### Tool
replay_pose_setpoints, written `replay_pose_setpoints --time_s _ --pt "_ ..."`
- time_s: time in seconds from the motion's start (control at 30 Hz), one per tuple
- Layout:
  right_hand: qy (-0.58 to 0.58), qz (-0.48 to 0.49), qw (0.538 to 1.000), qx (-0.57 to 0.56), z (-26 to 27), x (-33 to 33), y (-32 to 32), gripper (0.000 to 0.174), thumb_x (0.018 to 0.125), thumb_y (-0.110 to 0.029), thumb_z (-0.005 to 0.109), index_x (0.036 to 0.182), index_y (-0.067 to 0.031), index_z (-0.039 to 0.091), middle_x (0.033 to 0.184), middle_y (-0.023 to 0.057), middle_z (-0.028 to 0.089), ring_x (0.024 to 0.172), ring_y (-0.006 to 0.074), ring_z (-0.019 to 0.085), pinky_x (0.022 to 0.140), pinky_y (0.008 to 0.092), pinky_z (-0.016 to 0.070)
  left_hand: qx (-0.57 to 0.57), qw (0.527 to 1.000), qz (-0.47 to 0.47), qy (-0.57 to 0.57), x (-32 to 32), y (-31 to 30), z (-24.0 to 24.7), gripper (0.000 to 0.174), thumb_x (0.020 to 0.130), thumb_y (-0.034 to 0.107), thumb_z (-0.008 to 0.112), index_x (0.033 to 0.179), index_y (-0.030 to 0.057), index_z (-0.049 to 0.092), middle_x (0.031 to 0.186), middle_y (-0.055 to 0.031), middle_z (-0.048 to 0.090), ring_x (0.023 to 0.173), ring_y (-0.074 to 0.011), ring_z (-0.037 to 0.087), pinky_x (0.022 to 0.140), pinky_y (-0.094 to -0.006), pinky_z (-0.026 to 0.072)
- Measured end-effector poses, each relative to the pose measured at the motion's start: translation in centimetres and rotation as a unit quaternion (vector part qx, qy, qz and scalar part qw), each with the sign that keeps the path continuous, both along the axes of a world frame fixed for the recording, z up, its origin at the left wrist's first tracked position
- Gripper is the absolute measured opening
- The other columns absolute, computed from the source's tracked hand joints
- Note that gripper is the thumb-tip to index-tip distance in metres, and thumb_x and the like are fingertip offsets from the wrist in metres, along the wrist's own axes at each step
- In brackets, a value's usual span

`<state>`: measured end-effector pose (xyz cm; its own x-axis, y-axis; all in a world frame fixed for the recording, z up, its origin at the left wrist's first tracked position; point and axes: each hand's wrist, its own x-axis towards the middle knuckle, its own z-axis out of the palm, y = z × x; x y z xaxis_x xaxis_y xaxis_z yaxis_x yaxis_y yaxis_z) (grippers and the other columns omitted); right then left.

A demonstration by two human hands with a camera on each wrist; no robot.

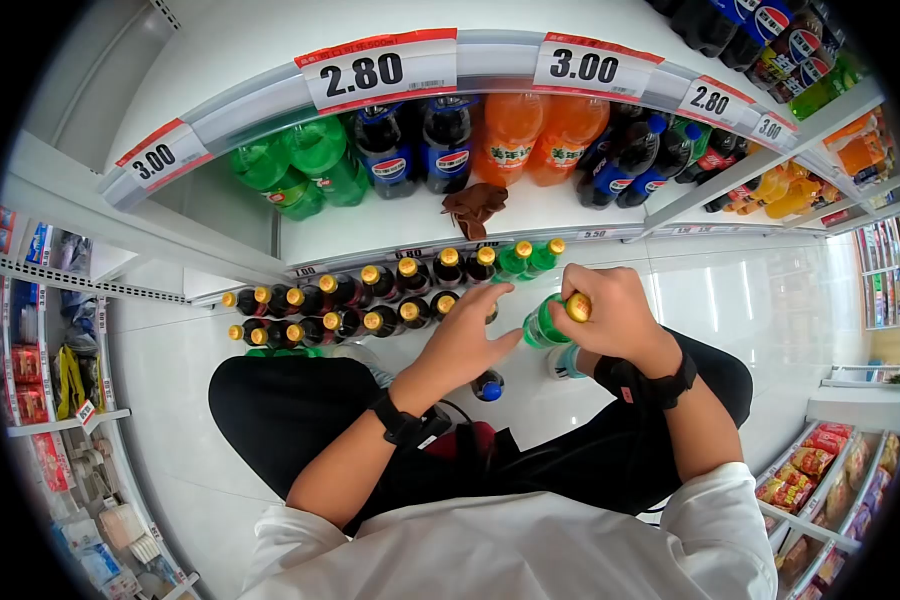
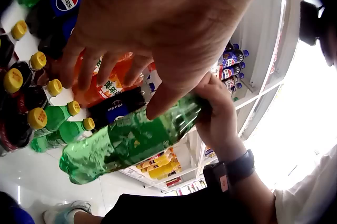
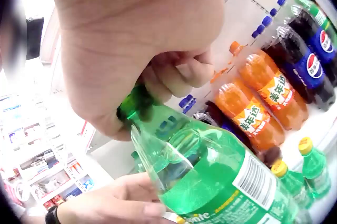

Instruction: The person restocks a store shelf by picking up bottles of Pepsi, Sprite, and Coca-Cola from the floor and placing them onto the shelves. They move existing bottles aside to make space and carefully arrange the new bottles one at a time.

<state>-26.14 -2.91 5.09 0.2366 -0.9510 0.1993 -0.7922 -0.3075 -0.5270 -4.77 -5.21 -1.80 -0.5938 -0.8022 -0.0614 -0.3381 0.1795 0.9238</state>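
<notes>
My right hand (image 1: 615, 315) grips a green Sprite bottle (image 1: 542, 325) at its neck, just under the yellow cap. In the right wrist view the bottle (image 3: 210, 166) slants down from the curled fingers. My left hand (image 1: 460, 340) is to the left of it, fingers extended and holding nothing. The left wrist view shows the left hand (image 2: 152, 29) in front of the bottle (image 2: 137, 140); whether the thumb touches it I cannot tell. Beyond the hands, dark bottles with yellow caps (image 1: 370, 275) stand in rows on the floor, with two small green bottles (image 1: 515, 260) at their right end.
Large green, cola and orange bottles (image 1: 515, 130) stand on the lower shelf (image 1: 370, 225), beside a brown cloth-like item (image 1: 475, 210). A blue-capped bottle (image 1: 488, 386) is between my legs. Packaged snacks (image 1: 810, 460) fill a rack at right; more shelves run along the left.
</notes>
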Motion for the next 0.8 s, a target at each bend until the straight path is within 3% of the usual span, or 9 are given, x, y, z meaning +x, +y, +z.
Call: replay_pose_setpoints --time_s 0.2,0.33,0.5,0.67,0.8 --pt "0.137 -0.006 0.986 0.091 -4.5 -1.9 0.4 0.022 0.075 -0.027 0.070 0.076 -0.0082 0.058 0.061 0.0113 0.061 0.057 0.0329 0.062 0.054 0.0406 0.0487 -0.015 0.998 0.057 0.011 1.1 -1.0 -0.5 0.050 0.083 0.019 0.072 0.129 0.0065 0.055 0.122 -0.0115 0.055 0.105 -0.0239 0.055 0.090 -0.0348 0.0459" --pt "0.210 -0.011 0.964 0.161 -8.5 -3.0 0.8 0.025 0.078 -0.033 0.064 0.085 -0.0096 0.060 0.064 0.0117 0.065 0.063 0.0341 0.065 0.059 0.0438 0.0511 0.016 0.997 0.079 0.012 1.8 -1.4 0.2 0.048 0.084 0.018 0.070 0.128 0.0065 0.055 0.122 -0.0113 0.055 0.105 -0.0236 0.055 0.091 -0.0345 0.0458" --pt "0.252 -0.038 0.947 0.194 -12.7 -3.7 1.4 0.032 0.078 -0.039 0.066 0.090 -0.0102 0.061 0.073 0.0133 0.068 0.071 0.0327 0.067 0.063 0.0438 0.0523 -0.008 0.997 0.080 0.014 1.7 -1.0 -0.4 0.044 0.086 0.017 0.069 0.126 0.0052 0.055 0.119 -0.0114 0.057 0.103 -0.0226 0.056 0.090 -0.0347 0.0459" --pt "0.262 -0.115 0.920 0.267 -14.5 -2.7 1.0 0.042 0.077 -0.044 0.070 0.096 -0.0084 0.062 0.082 0.0150 0.070 0.079 0.0345 0.069 0.071 0.0461 0.0534 -0.076 0.995 0.031 0.063 -0.2 1.3 -1.5 0.036 0.086 0.018 0.067 0.116 0.0008 0.058 0.114 -0.0162 0.058 0.104 -0.0299 0.058 0.090 -0.0371 0.0463" --pt "0.239 -0.107 0.929 0.262 -16.8 -2.4 1.4 0.043 0.076 -0.044 0.073 0.098 -0.0094 0.063 0.083 0.0146 0.070 0.082 0.0344 0.068 0.072 0.0453 0.0530 -0.081 0.995 0.040 0.041 0.1 1.8 -1.4 0.033 0.086 0.018 0.065 0.114 0.0008 0.058 0.111 -0.0168 0.057 0.105 -0.0346 0.057 0.090 -0.0396 0.0466"
